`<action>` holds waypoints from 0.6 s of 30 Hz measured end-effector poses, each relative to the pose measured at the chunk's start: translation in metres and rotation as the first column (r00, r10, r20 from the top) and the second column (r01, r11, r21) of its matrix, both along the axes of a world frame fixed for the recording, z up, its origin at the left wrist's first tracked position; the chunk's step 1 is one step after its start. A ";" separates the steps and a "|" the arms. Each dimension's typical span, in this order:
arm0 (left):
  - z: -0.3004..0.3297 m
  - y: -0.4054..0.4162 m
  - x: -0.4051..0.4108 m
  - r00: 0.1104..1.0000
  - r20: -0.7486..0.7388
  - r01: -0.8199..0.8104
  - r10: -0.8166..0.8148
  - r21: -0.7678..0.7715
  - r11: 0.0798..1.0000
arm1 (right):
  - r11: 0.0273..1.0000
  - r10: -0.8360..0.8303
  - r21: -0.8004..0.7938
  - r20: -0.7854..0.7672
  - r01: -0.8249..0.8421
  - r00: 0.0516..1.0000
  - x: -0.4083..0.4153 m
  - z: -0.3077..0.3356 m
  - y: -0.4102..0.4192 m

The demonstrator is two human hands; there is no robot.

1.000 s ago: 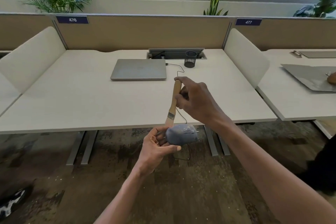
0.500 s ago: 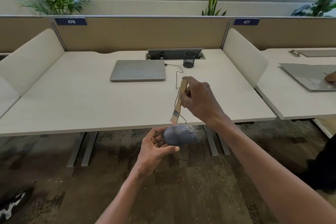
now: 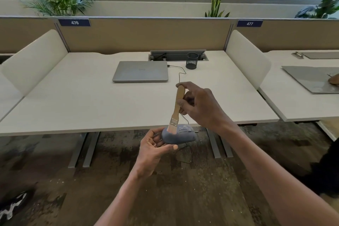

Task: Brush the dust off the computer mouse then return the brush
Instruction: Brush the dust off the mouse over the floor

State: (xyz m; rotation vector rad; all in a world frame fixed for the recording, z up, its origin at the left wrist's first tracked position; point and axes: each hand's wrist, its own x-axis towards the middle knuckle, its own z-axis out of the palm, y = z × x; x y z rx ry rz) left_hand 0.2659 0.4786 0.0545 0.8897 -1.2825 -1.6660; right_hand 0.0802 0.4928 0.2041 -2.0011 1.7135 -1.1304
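A dusty grey wired computer mouse (image 3: pixel 180 136) is held in the air just in front of the desk's near edge, with my left hand (image 3: pixel 153 146) gripping its left end from below. My right hand (image 3: pixel 200 105) pinches the wooden handle of a small paintbrush (image 3: pixel 176 109), which stands nearly upright. The pale bristles press on the mouse's top left part. The mouse's thin black cable (image 3: pixel 180 75) runs across the desk to the laptop.
A closed silver laptop (image 3: pixel 140 71) lies on the white desk (image 3: pixel 82 101), beside a black mesh pen cup (image 3: pixel 192 60) and a cable tray (image 3: pixel 177 55). White side dividers (image 3: pixel 246 57) flank the desk. The neighbouring desk on the right holds a grey mat (image 3: pixel 311 79) with another person's hand on it.
The brush came off the mouse and swung right half a second ago, then went back down and left; its bristles now touch the mouse's top. My left hand kept the mouse nearly still.
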 end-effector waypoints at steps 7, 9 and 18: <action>-0.004 0.000 0.003 1.000 -0.024 0.011 -0.011 -0.003 1.000 | 1.000 0.006 -0.017 -0.054 -0.007 0.999 -0.003 -0.005 0.004; -0.004 0.002 0.004 0.999 -0.029 0.018 -0.018 -0.013 1.000 | 0.999 -0.011 -0.045 -0.055 0.009 0.998 -0.005 -0.006 0.004; -0.004 0.004 0.005 0.998 -0.052 0.019 -0.019 -0.005 1.000 | 0.999 0.037 -0.022 -0.034 -0.038 0.999 -0.007 -0.004 0.009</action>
